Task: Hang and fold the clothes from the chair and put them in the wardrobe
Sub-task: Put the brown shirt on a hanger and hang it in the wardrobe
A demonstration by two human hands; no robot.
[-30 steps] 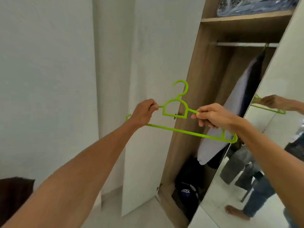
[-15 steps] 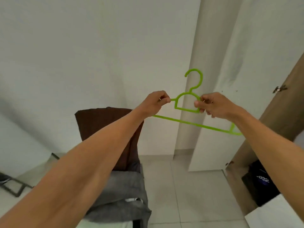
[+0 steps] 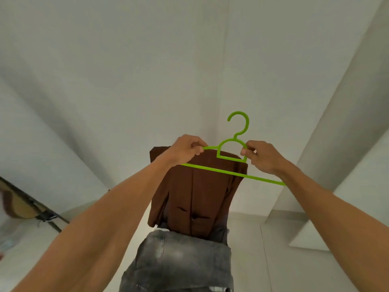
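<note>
Between the two hands, held up level in front of the chest, is the green hanger (image 3: pixel 231 173), hook uppermost and tilted down to the right. The left grip (image 3: pixel 185 149) is curled shut around the hanger's left shoulder. The right grip (image 3: pixel 263 158) pinches the small loop below the hook between thumb and fingertips. Just behind and below the hanger, apart from it, a brown garment (image 3: pixel 195 192) hangs draped over what I take to be the chair back, which it hides. Grey jeans (image 3: pixel 181 262) lie piled on the seat beneath, touching the garment's lower edge. A pale wall (image 3: pixel 147 60) rises behind, and a white panel (image 3: pixel 336 165), probably the wardrobe door, leans in at the right.

The likely trouble is the handover: one grip must let go to lift the garment, and a thin plastic hanger held at one point may swing or twist free. Pulling the brown cloth carelessly could also drag the jeans onto the floor (image 3: pixel 273 239).
</note>
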